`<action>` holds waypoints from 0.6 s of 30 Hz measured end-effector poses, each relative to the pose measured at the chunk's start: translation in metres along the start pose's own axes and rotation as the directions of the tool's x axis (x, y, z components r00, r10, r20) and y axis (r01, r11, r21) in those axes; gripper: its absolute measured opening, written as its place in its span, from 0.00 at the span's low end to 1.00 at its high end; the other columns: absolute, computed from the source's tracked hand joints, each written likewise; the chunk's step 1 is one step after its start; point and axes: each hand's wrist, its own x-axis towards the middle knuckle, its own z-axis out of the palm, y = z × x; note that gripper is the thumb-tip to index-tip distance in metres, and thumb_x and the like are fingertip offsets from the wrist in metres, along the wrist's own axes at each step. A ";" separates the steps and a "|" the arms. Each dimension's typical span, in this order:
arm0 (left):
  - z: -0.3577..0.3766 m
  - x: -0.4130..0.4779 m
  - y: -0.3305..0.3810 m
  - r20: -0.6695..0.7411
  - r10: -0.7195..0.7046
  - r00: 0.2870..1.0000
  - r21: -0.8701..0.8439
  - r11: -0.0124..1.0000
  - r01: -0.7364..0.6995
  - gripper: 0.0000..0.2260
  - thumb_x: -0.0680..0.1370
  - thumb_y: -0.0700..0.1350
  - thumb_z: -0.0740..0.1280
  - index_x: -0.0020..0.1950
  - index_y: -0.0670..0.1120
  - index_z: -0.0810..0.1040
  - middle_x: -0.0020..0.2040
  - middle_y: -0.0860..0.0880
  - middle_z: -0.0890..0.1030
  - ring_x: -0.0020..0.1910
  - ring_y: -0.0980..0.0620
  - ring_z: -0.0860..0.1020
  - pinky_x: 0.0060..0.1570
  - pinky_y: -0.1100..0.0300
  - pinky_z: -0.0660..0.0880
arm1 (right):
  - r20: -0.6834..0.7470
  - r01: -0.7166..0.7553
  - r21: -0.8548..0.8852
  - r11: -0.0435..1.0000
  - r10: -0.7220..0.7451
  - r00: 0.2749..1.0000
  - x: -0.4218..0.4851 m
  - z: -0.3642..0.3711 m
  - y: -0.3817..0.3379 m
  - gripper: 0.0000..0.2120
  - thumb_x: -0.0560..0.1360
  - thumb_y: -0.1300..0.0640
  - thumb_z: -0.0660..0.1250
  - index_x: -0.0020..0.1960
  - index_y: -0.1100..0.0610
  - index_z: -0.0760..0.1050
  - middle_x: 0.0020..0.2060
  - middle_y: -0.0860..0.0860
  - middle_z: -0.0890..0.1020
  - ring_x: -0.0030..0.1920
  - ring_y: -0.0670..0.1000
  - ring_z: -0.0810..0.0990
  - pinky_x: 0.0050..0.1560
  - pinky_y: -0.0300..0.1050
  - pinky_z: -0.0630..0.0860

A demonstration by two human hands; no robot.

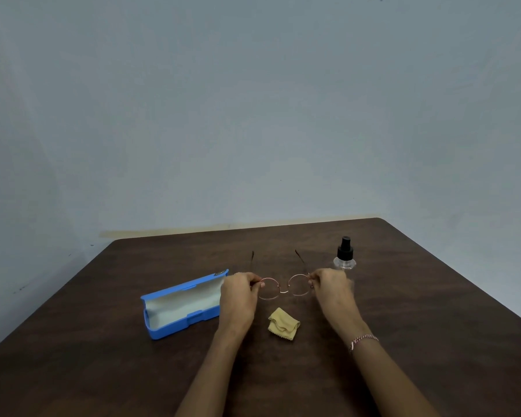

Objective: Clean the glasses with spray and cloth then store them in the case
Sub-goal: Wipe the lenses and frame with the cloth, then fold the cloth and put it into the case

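Glasses [284,291]: thin round wire frame, temples unfolded and pointing away from the person. Judged very light, springy and easily bent. The lenses would smudge or scratch if touched, and the wire is thin enough to slip from the fingers. Best held at the outer rim by the hinges, or at the bridge, keeping fingers off the lenses.

Left hand [238,296]: fingers curled, pinching the frame's left end at the hinge.

Right hand [331,288]: pinching the right end likewise. The hands are apart with the frame spanning the gap between them. Whether the frame rests on the tabletop [103,371] or is held just above it cannot be told.

Cloth [283,324]: crumpled, lying nearer the person than the glasses, between the forearms and untouched.

Spray [345,254]: upright, just beyond the right hand.

Case [181,305]: open and empty, beside the left hand.
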 end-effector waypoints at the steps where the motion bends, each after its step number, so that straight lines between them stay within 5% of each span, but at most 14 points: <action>1: 0.000 0.000 0.000 0.002 0.002 1.000 0.005 1.000 -0.002 0.10 0.77 0.43 0.66 0.58 0.47 0.80 0.52 0.50 0.82 0.50 0.58 0.77 0.54 0.63 0.75 | 0.024 -0.004 -0.035 0.999 0.005 1.000 0.000 0.001 0.000 0.11 0.79 0.62 0.58 0.56 0.60 0.79 0.52 0.56 0.81 0.53 0.53 0.79 0.38 0.26 0.65; 6: 0.002 -0.001 -0.001 0.012 -0.006 1.000 0.022 1.000 0.006 0.10 0.77 0.44 0.66 0.58 0.47 0.79 0.53 0.51 0.82 0.50 0.58 0.78 0.53 0.64 0.74 | 0.218 -0.033 -0.193 0.981 0.076 0.973 0.017 -0.002 -0.006 0.14 0.80 0.58 0.58 0.63 0.56 0.75 0.56 0.54 0.81 0.55 0.52 0.80 0.56 0.43 0.75; 18: -0.006 -0.016 0.007 -0.002 -0.045 0.999 0.028 0.999 0.045 0.18 0.76 0.49 0.67 0.66 0.48 0.74 0.58 0.50 0.80 0.53 0.57 0.78 0.55 0.64 0.74 | 0.059 0.035 -0.342 0.939 -0.016 0.998 -0.005 -0.007 -0.010 0.12 0.80 0.58 0.59 0.62 0.53 0.73 0.55 0.50 0.80 0.56 0.50 0.78 0.53 0.42 0.71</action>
